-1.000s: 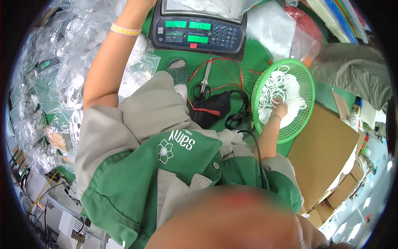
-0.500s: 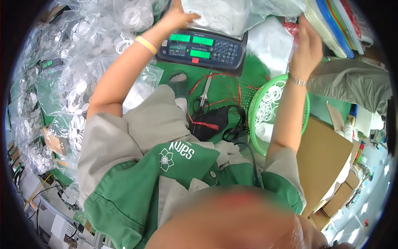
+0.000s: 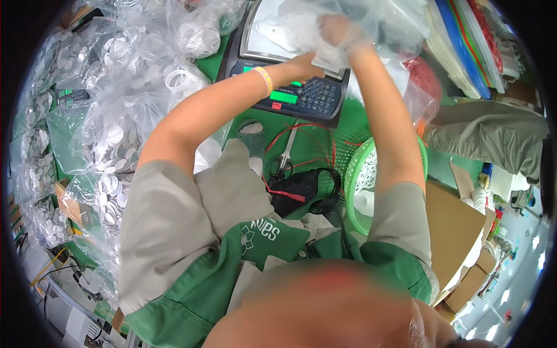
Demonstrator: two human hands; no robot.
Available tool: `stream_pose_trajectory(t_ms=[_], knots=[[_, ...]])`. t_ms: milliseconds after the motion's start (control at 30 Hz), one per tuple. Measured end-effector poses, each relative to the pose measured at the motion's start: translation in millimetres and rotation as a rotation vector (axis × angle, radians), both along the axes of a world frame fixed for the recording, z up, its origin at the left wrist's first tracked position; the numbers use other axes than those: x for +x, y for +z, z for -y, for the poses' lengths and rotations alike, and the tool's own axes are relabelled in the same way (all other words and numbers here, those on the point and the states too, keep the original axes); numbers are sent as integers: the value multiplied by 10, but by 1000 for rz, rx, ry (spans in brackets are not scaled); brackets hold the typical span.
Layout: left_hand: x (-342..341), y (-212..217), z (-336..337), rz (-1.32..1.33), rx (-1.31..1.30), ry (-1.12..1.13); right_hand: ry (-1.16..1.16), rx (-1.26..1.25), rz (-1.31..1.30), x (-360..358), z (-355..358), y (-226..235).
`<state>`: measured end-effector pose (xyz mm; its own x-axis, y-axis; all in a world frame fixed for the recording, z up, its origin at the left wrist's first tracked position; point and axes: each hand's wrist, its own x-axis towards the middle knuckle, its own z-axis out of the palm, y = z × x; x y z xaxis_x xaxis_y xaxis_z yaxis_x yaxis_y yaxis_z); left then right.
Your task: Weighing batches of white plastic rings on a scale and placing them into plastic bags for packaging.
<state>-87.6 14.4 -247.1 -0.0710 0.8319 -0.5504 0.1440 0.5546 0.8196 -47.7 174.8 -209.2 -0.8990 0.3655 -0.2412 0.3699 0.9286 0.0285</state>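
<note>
One bag (image 3: 300,32) lay at my left hand (image 3: 304,66) and right hand (image 3: 337,32), over the scale (image 3: 318,95), perhaps steadied against slumping; I couldn't tell whether either gripped it. The basket (image 3: 350,197) stood nearer me than both hands.

The floor (image 3: 316,145) is coloured green; at the right, brown cardboard (image 3: 449,232) is seen, with smaller boxes (image 3: 466,286) placed near its lower end; beyond these, a pale surface (image 3: 524,269) is dotted with bright lights (image 3: 505,297), though what it is cannot be told; at the lower left, cables (image 3: 47,267) are strung near white equipment (image 3: 77,326).
</note>
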Motion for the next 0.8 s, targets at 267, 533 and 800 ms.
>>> stream_pose_trajectory(t_ms=[267,533,800], knots=[[-5,51,279,198,100,-72,-388,-494,-584,396,231,1266],[332,208,478,160,128,-309,-537,-893,-926,775,250,1258],[444,231,571,208,82,-317,-563,-973,-1147,939,173,1177]])
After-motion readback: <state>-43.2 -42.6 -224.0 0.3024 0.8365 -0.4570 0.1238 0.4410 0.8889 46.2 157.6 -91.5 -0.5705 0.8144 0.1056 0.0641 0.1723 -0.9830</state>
